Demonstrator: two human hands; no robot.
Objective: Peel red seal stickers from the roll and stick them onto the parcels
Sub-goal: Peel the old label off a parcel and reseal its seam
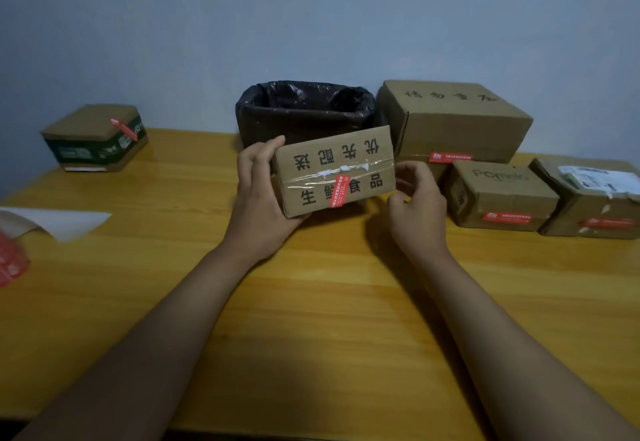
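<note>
Parcel, cardboard, printed black characters, one red seal sticker applied.
Parcel (334,170) at table centre, tilted up; left hand (263,194) grips its 9 o'clock end; right hand (417,198), fingers curled, at its 3 o'clock end, contact unclear. Sticker (338,191) crosses taped seam. Sticker roll (10,260) at 9 o'clock edge of table (311,302).

Held box (334,170) reads 优先配送 and 生鲜食品.

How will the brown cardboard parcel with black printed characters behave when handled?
The brown cardboard parcel is probably light: the left hand alone holds it up. Likely stiff, since its edges look straight. Flat faces suggest it won't roll. The clear tape band may be slightly slick.
</note>
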